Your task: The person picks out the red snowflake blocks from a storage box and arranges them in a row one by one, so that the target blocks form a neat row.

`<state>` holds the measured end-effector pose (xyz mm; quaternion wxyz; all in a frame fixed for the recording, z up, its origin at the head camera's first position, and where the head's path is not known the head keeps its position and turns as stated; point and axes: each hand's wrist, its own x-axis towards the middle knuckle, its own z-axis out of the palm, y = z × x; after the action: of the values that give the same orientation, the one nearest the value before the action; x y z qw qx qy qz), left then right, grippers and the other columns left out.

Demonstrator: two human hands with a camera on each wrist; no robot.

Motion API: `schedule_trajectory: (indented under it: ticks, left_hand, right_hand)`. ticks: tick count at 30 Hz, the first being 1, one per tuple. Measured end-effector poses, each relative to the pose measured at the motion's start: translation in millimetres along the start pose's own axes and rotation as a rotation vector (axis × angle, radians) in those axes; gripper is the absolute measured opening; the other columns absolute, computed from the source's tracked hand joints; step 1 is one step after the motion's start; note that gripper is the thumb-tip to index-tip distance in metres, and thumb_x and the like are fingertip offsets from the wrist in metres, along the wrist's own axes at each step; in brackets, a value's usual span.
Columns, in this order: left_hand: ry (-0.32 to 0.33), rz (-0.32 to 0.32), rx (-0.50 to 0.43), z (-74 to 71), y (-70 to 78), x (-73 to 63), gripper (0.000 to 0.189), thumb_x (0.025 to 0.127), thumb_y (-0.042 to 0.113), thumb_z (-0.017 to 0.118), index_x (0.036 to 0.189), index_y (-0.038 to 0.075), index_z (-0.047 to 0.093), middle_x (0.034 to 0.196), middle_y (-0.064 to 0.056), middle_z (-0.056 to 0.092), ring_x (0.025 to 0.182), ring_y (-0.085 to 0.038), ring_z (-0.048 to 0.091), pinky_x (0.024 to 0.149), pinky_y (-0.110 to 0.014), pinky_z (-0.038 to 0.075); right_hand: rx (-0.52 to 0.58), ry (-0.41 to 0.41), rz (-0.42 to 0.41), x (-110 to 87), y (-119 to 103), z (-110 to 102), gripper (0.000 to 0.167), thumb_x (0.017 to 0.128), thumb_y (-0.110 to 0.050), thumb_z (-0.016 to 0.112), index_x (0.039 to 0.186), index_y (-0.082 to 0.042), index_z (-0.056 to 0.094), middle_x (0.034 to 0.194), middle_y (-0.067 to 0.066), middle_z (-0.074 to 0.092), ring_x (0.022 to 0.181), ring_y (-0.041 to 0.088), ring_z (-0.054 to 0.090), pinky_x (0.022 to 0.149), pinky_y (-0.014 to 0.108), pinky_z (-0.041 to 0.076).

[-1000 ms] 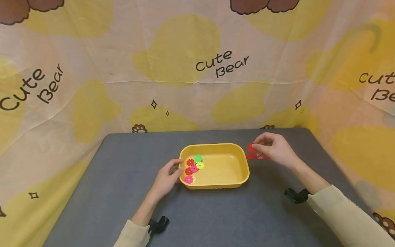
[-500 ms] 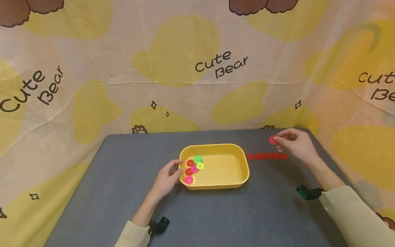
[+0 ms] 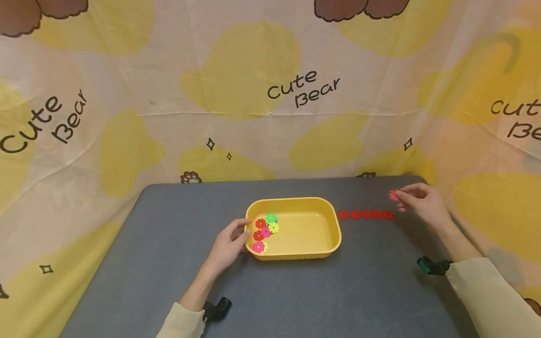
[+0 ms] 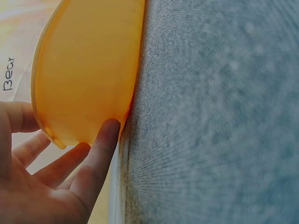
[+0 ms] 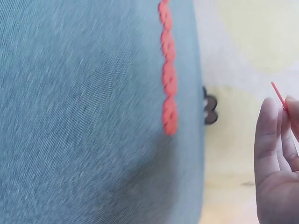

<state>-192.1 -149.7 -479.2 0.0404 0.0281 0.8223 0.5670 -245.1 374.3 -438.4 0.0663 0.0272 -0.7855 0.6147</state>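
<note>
carrying a red disc out past the end of the row

over the last second i've moved my right hand (image 3: 422,203) away from the yellow tray (image 3: 334,225), its fingertips pinching a red flower disc (image 3: 394,195). the row of red discs (image 3: 365,214) on the grey table (image 3: 169,263) now sits just inward of my grip, so this one looks bound for its far end. my left hand (image 3: 230,244) has stayed, fingers relaxed against the tray's near corner. the wrist view shows the disc only edge-on.
</note>
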Motion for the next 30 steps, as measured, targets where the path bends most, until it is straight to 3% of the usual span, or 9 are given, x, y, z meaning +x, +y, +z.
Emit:
schedule_trajectory:
  ticks: [3,11,18,23,27,30]
  left_hand:
    - [0.000,0.000,-0.006,-0.1,0.1,-0.2,0.034,0.101,0.020,0.064,0.135,0.014,0.061,0.135,-0.012,0.060,0.108,-0.027,0.068,0.076,-0.038,0.061]
    - [-0.006,-0.001,-0.012,-1.0,-1.6,-0.8,0.035,0.101,0.021,0.064,0.136,0.015,0.061,0.136,-0.012,0.059,0.110,-0.028,0.067,0.076,-0.038,0.061]
    - [-0.013,0.008,-0.022,-1.2,-3.7,-0.2,0.035,0.101,0.020,0.064,0.136,0.013,0.061,0.136,-0.013,0.059,0.109,-0.028,0.068,0.076,-0.038,0.061]
    - [-0.014,0.012,-0.025,-1.2,-4.0,0.4,0.036,0.101,0.020,0.064,0.136,0.013,0.061,0.135,-0.013,0.060,0.107,-0.027,0.068,0.075,-0.038,0.061]
    - [-0.013,0.010,-0.022,-1.5,-3.4,0.5,0.036,0.101,0.020,0.064,0.136,0.013,0.061,0.135,-0.012,0.060,0.108,-0.028,0.068,0.076,-0.038,0.061]
    - [-0.014,0.008,-0.019,-1.3,-3.0,0.9,0.036,0.101,0.020,0.064,0.136,0.014,0.061,0.136,-0.012,0.059,0.109,-0.028,0.068,0.076,-0.038,0.061]
  right_hand:
    - [0.010,0.011,0.021,-0.1,7.5,-5.6,0.020,0.097,-0.007,0.069,0.110,0.005,0.061,0.088,-0.007,0.074,0.069,0.013,0.071,0.063,0.027,0.060]
    - [-0.141,-0.005,0.113,-1.5,32.8,-18.1,0.035,0.099,-0.015,0.067,0.117,0.013,0.056,0.088,-0.012,0.074,0.072,0.015,0.073,0.064,0.030,0.061]
    - [-0.210,-0.043,0.191,-6.0,50.4,-19.3,0.041,0.100,-0.015,0.067,0.122,0.017,0.053,0.088,-0.005,0.074,0.070,0.013,0.071,0.064,0.032,0.061]
    - [-0.275,-0.059,0.180,-4.7,50.8,-17.7,0.041,0.101,-0.015,0.065,0.121,0.018,0.054,0.090,0.003,0.073,0.069,0.013,0.070,0.063,0.031,0.061]
    - [-0.371,-0.081,0.155,-3.1,48.5,-16.2,0.038,0.101,-0.016,0.065,0.117,0.017,0.058,0.091,0.015,0.072,0.067,0.015,0.069,0.062,0.031,0.060]
    - [-0.456,-0.091,0.140,-2.4,49.2,-16.7,0.036,0.100,-0.019,0.066,0.114,0.014,0.061,0.089,0.015,0.072,0.066,0.016,0.066,0.060,0.031,0.059]
